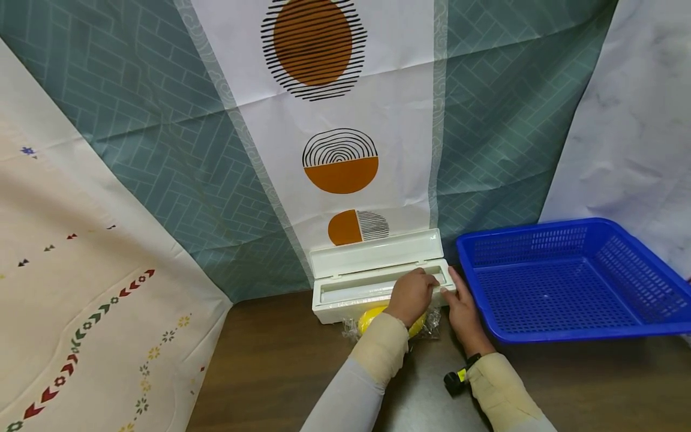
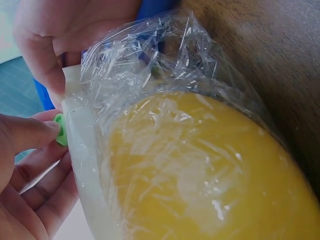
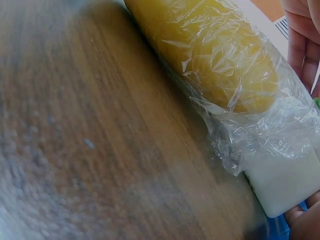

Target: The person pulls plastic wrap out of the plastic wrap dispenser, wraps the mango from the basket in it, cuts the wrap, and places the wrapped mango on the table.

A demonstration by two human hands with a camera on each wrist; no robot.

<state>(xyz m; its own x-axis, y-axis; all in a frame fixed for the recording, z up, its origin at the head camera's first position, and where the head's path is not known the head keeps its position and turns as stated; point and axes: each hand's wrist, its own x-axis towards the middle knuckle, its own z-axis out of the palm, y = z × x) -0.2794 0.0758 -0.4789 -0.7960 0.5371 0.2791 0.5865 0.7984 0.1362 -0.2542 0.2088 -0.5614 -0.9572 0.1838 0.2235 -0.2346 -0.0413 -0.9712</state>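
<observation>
A long white cling film dispenser box stands on the table with its lid raised, and a pale roll lies inside. My left hand reaches over its front edge near the right end. In the left wrist view its thumb and fingers pinch a small green slider at the box edge. My right hand holds the box's right end, thumb in front. Against the box front lies a smooth yellow oblong object in crinkled clear film; its kind is not clear.
A blue perforated plastic basket stands right of the box, close to my right hand. Patterned cloth hangs behind the box, and a cream cloth hangs at the left. Brown wood-look table surface extends left of the box.
</observation>
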